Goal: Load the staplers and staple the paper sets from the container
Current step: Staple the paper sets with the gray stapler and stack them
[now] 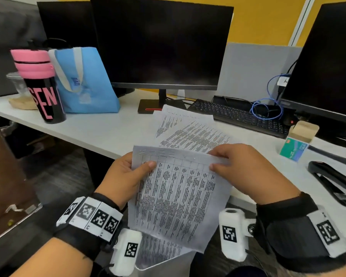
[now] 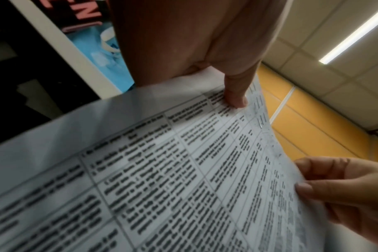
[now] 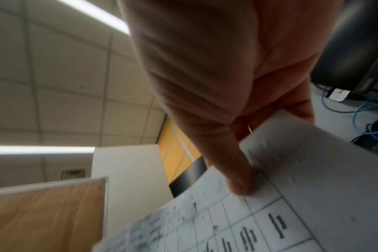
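The table [image 1: 108,134] is carrying fanned papers [image 1: 190,134], a stapler [image 1: 336,182] and a staple box [image 1: 296,145]. Above its near edge, both hands are pinching a paper set [image 1: 176,196]: left hand [image 1: 126,176] fingers curling on the top-left corner, right hand [image 1: 242,168] on the top-right.

From my head the camera looks forward and down over the surface [image 1: 112,132] at both my hands. My left wrist view sits right against my left hand [image 2: 194,39], looking up past it to the ceiling. The right wrist view hugs my right hand [image 3: 216,76], tilted up likewise; all three share the printed sheet [image 1: 180,192].
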The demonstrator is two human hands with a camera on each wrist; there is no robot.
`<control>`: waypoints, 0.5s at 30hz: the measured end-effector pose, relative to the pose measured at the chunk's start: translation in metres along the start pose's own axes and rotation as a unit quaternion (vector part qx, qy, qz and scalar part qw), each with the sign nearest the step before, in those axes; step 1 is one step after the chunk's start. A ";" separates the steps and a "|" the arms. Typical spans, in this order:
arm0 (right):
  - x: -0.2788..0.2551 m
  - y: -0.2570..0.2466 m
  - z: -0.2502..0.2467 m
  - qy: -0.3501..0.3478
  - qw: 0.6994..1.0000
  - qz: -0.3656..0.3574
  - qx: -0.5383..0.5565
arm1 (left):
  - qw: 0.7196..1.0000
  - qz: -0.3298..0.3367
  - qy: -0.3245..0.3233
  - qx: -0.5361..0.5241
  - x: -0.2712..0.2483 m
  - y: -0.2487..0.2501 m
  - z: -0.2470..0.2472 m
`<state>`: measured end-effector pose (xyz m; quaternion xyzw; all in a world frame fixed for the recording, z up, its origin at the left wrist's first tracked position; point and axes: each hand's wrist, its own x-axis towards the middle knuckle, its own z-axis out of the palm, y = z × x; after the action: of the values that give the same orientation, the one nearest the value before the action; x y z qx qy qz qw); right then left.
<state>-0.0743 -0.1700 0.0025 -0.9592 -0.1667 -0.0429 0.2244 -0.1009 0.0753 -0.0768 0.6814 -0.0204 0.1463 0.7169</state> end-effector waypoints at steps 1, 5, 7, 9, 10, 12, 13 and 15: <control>0.000 -0.002 0.007 -0.001 0.999 -0.011 -0.030 | 1.000 -0.003 0.003 0.007 -0.001 -0.004 -0.003; -0.003 -0.008 0.029 -0.010 0.997 -0.025 -0.079 | 0.999 -0.009 0.013 0.050 -0.003 -0.021 -0.017; -0.005 -0.009 0.040 -0.021 0.995 -0.030 -0.093 | 0.997 -0.013 0.018 0.074 -0.003 -0.031 -0.024; -0.007 -0.012 0.051 -0.028 0.994 -0.039 -0.100 | 0.995 -0.025 0.013 0.099 -0.004 -0.041 -0.030; -0.008 -0.013 0.057 -0.028 0.994 -0.042 -0.101 | 0.993 -0.032 0.010 0.112 -0.004 -0.046 -0.033; -0.010 -0.014 0.066 -0.031 0.992 -0.043 -0.110 | 0.990 -0.044 0.006 0.137 -0.005 -0.056 -0.038; -0.011 -0.014 0.070 -0.032 0.992 -0.044 -0.115 | 0.988 -0.054 0.006 0.145 -0.006 -0.061 -0.041; -0.013 -0.017 0.077 -0.041 0.991 -0.043 -0.122 | 0.985 -0.072 0.008 0.159 -0.009 -0.067 -0.045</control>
<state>-0.0916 -0.1256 -0.0618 -0.9723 -0.2101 -0.0333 0.0968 -0.1008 0.1160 -0.1474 0.7850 0.0576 0.1008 0.6085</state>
